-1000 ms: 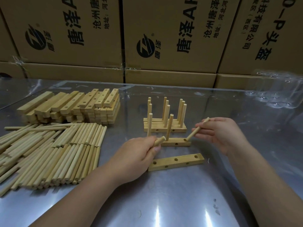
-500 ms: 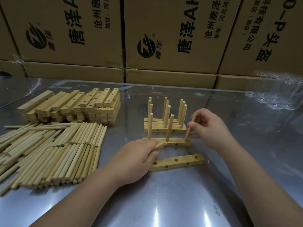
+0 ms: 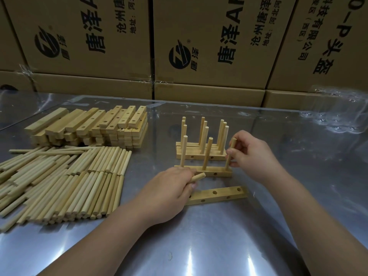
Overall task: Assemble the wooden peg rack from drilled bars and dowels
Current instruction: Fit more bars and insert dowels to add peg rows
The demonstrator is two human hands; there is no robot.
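While the right hand pinches the dowel between thumb and fingertips, that dowel stands upright in the 3 o'clock end hole of the working bar. This makes three pegs upright on the bar, which lies mid-table. The left hand curls round one spare dowel, whose tip pokes out toward 2 o'clock, just at the bar's near edge. At 6 o'clock one loose bar lies flat with three top holes showing, its left end under the left hand. At 12 o'clock, close behind, pegged bars stand packed in three columns of pegs. At 9 o'clock lies the dowel pile, too many to count, and at 10 o'clock the bar stack. Bare steel table opens at 6 and 3 o'clock; cardboard boxes wall the far edge.
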